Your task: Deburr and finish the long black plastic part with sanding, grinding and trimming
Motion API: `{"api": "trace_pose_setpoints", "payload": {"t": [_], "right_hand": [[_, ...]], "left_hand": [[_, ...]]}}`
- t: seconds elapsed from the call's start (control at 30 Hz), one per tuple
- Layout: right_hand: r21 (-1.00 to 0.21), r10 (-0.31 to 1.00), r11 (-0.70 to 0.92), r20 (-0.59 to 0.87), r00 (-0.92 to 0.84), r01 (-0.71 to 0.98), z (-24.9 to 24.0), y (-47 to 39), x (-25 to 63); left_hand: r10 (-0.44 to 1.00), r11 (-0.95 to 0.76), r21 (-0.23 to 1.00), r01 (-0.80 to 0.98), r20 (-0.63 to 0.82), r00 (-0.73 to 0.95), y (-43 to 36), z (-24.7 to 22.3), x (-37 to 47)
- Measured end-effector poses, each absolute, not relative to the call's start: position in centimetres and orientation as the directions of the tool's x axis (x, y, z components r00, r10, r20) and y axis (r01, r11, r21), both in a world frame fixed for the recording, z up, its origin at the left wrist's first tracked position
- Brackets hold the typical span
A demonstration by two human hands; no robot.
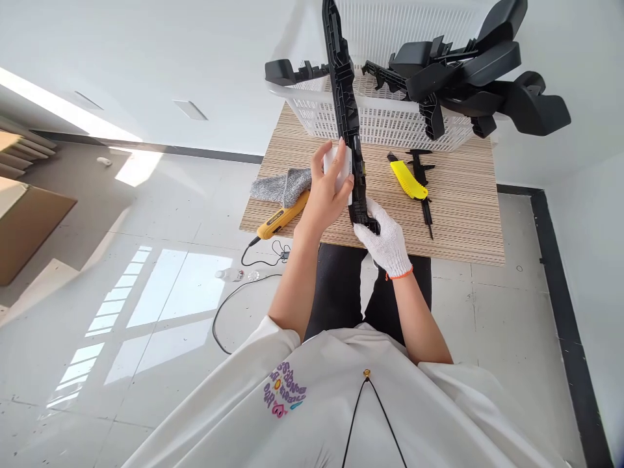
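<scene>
A long black plastic part [345,97] with ribs and clips runs from the top of the view down to the table's near edge. My right hand [387,242], in a white knit glove with an orange cuff, is closed around its lower end. My bare left hand [330,185] holds a small white block-like piece [345,168] with tiny print against the part's left side. What the white piece is I cannot make out. Just left of that hand lie a grey cloth or glove [283,187] and a yellow corded power tool [283,216].
A white plastic basket [312,114] at the table's back holds several black plastic parts [468,81], some jutting past its right rim. A yellow utility knife [408,180] and black calipers [420,169] lie on the wooden table [463,221]. The tool's cable [217,318] trails onto the floor near a bottle [229,275].
</scene>
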State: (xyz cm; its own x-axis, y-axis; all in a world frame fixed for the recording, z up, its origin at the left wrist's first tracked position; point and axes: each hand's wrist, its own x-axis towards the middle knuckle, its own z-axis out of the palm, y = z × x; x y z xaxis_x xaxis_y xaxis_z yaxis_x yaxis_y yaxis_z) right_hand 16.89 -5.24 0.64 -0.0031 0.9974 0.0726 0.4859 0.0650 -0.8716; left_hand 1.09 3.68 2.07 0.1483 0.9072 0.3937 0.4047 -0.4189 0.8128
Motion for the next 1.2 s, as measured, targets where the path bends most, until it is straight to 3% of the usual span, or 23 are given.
{"api": "trace_pose_setpoints", "payload": {"t": [0.27, 0.57, 0.73, 1.2], "right_hand": [[-0.878, 0.997, 0.072, 0.082, 0.0, 0.474, 0.6, -5.1, 16.8], [-0.921, 0.997, 0.065, 0.079, 0.022, 0.384, 0.4, -5.0, 16.7], [-0.927, 0.997, 0.031, 0.057, 0.057, 0.375, 0.4, -5.1, 16.6], [-0.937, 0.996, 0.083, 0.071, -0.048, 0.341, 0.5, -4.8, 17.0]], "left_hand": [[0.862, -0.474, 0.714, 0.515, 0.496, 0.106, 3.9, 0.4, 2.1], [0.812, -0.557, 0.556, 0.617, 0.521, 0.264, 5.9, 1.5, 1.0], [0.806, -0.539, 0.558, 0.631, 0.559, 0.195, 4.2, 0.4, 1.3], [0.798, -0.571, 0.544, 0.614, 0.542, 0.263, 5.7, 2.0, -0.1]]}}
